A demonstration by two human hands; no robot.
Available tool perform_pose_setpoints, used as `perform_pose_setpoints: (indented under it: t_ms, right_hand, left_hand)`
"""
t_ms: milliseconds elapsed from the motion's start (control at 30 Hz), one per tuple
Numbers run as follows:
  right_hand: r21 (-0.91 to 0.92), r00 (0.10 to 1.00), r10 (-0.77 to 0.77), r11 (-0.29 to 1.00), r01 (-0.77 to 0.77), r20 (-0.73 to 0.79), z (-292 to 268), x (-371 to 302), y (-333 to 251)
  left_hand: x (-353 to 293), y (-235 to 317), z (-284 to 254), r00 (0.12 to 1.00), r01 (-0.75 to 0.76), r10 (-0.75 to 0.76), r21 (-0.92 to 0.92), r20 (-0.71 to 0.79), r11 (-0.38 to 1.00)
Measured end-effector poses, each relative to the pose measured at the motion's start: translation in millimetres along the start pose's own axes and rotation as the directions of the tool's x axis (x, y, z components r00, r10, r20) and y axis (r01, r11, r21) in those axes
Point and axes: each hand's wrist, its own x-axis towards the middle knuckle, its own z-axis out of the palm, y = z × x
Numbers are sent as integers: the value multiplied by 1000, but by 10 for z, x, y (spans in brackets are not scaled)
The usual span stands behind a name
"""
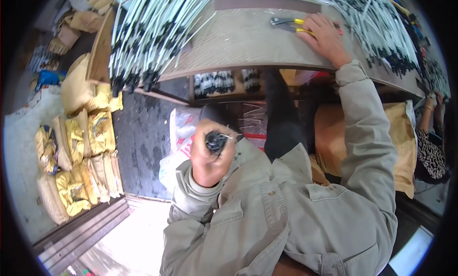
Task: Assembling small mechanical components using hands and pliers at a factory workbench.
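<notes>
Black-tipped white rods, a tight bundle of them, sit end-on in my left hand, which is closed in a full fist around them, held low over my lap, well below the bench edge. I see only the dark ends poking out past my thumb; how long the bundle runs below the fist is hidden.

My right hand is up on the wooden workbench, palm down and fingers curled over the yellow handles of a pair of pliers. The metal nose points away from that hand to its left. I cannot tell whether the fingers have actually closed on the handles or just rest on them.

Beyond the right hand lies a loose heap of the same rods; far to the left of the pliers a bigger fan of rods overhangs the bench corner.

My worries, as I judge them: the fist grips near one end, so a slack squeeze could let rods slide out towards the white sack and dark floor beneath. With my head turned down, the right hand works nearly unwatched and could nudge the pliers or sweep into the nearby heap. The overhanging fan looks easy to tip off with a sleeve.
</notes>
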Motion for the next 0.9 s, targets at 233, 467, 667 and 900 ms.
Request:
perform_pose_setpoints:
  t_ms: [233,467,667,900]
  right_hand:
    - [446,900,294,885,-129,-321,75,-111,-183]
    - [379,999,-51,925,41,16,-792,-191,-1717]
    - [205,983,-179,964,167,38,-878,-291,-2076]
    - [46,943,-296,955,293,149,-1144,-119,-2106]
  left_hand:
    - [-59,53,-24,1000,19,-19,17,24,1000]
    - [-121,74,-37,997,-6,6,1,-75,1000]
    - [-122,145,12,981,8,35,222,-189,975]
    - [-189,160,6,973,36,23,245,-231,969]
